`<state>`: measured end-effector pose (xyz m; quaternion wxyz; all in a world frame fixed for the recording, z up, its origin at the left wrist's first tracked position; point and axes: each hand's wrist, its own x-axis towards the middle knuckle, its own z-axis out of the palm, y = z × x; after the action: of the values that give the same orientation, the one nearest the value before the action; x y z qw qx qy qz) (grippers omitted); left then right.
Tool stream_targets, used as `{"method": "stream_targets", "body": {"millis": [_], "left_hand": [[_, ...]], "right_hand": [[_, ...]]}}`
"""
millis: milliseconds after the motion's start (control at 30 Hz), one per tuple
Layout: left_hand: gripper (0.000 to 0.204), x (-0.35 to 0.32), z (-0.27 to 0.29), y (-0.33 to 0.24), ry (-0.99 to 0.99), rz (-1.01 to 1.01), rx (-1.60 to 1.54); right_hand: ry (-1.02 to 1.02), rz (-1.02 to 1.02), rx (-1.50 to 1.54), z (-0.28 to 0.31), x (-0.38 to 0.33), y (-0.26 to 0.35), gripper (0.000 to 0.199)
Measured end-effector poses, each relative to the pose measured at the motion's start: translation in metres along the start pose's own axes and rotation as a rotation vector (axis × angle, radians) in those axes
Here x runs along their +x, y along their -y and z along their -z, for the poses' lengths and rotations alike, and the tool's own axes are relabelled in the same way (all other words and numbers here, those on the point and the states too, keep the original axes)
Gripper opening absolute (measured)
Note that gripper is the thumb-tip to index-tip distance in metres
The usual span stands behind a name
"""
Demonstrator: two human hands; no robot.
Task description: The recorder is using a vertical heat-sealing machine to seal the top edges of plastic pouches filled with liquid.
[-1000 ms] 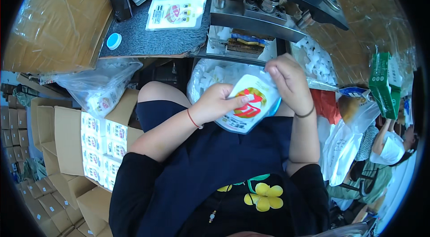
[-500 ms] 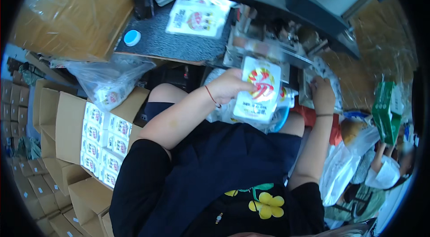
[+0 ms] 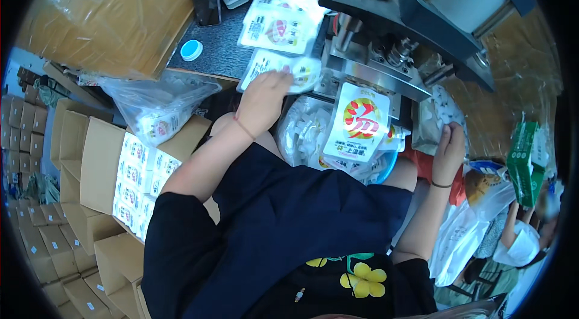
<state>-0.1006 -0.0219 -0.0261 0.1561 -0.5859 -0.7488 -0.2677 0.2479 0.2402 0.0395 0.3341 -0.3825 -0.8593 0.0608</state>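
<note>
Pouches (image 3: 278, 25) are piling up on the tabletop (image 3: 205, 53); the left hand (image 3: 264, 101), fingers flat, presses one onto the stack. Another pouch (image 3: 360, 123) stands at the sealer (image 3: 398, 11). The right hand (image 3: 449, 153) reaches for more, its fingers hidden.

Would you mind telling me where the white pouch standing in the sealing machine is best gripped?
I would take the pouch by its free lower edge, coming from below. Its top sits under the machine head, so that end is blocked, while the flat lower half hangs clear above the tub of pouches. The right hand is nearest; the left hand rests on another pouch.
</note>
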Motion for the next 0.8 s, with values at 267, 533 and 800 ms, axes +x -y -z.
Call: {"method": "stream_targets", "body": {"millis": [267,533,800], "left_hand": [[0.018,0.005,0.011,-0.089,0.362,0.483,-1.001],[0.030,-0.010,-0.015,-0.136,0.669,0.525,-1.572],[0.026,-0.017,-0.036,-0.152,0.787,0.656,-1.808]], "right_hand": [[0.386,0.212,0.669,-0.012,0.004,0.101,0.010],[0.423,0.340,0.515,-0.003,0.014,0.089,0.016],[0.753,0.334,0.561,-0.005,0.014,0.068,0.024]]}}
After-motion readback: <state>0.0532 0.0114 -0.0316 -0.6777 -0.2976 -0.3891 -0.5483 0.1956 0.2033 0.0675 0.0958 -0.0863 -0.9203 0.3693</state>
